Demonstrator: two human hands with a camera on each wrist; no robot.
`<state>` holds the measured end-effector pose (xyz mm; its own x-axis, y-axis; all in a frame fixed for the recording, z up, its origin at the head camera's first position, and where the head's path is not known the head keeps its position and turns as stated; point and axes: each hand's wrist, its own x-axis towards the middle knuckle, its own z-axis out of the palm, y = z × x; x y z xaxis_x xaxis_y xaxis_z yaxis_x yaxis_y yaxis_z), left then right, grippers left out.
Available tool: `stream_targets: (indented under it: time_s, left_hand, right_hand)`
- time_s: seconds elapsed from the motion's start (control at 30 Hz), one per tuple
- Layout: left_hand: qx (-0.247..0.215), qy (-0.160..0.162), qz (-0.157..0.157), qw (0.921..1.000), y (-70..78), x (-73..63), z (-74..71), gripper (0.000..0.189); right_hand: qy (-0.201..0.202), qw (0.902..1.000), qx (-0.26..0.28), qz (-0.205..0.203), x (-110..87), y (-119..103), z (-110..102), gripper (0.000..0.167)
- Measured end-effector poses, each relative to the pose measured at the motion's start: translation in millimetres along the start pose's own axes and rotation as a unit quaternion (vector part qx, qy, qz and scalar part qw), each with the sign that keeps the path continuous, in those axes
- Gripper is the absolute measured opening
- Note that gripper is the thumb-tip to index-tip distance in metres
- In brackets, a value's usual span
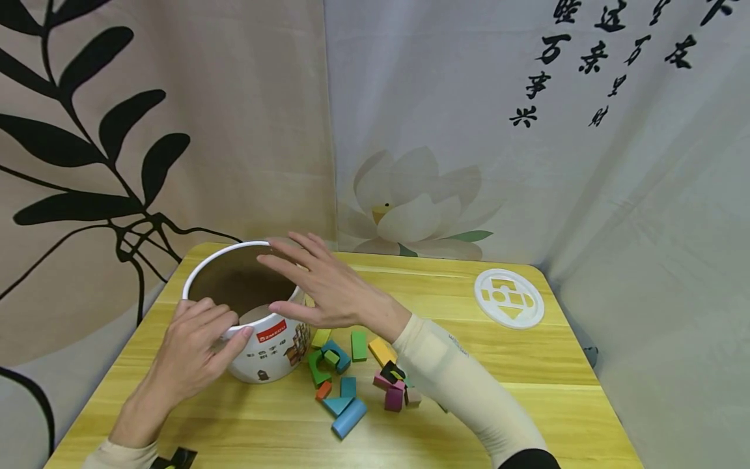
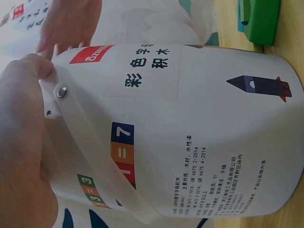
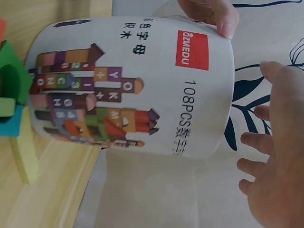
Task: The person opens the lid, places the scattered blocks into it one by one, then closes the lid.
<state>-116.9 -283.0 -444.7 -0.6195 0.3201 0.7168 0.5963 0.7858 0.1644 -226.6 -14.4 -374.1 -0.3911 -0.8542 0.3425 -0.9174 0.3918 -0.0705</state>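
The left hand (image 1: 199,345) is gripping the near rim of the bucket (image 1: 263,358), its fingers bending over the edge and its thumb lying outside. The right hand (image 1: 328,286) is hovering by the right side of the rim; its fingers are spreading and holding nothing, and in the right wrist view they seem not to be touching the wall. The bucket is standing on the left part of the table (image 1: 445,293).

About the progress, I am judging only from this arrangement. Opening looks done: the lid (image 1: 510,307) is lying flat, well apart, at the far right. Many blocks (image 1: 348,387) are lying loose to the right of the bucket, so they are out already. Inside, no block is showing, but part of the bottom is hiding from view, so I cannot tell if any is remaining. The blocks are not being gathered, and closing is not done.
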Motion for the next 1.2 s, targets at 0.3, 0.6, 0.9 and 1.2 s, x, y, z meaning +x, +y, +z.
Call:
stream_targets:
  time_s: [0.3, 0.6, 0.9, 1.2]
  left_hand:
    - [0.001, 0.003, -0.007, 1.0, 1.0, -0.6, -0.7, 0.057]
    - [0.004, 0.016, 0.003, 0.9999, 1.2, 0.9, 1.6, 0.059]
    - [0.002, 0.031, 0.013, 0.9994, 1.5, 1.0, 4.1, 0.059]
    - [0.005, 0.037, 0.012, 0.9992, 0.5, 0.0, 5.7, 0.058]
  right_hand:
    - [0.013, 0.9995, 0.011, 0.027, -46.9, 15, 3, 0.081]
    - [0.008, 0.9974, 0.02, 0.069, -103.4, 34, 19, 0.077]
    - [-0.019, 0.9903, 0.04, 0.132, -158.2, 46, 37, 0.078]
    - [-0.058, 0.9802, 0.055, 0.181, -209.2, 54, 60, 0.078]
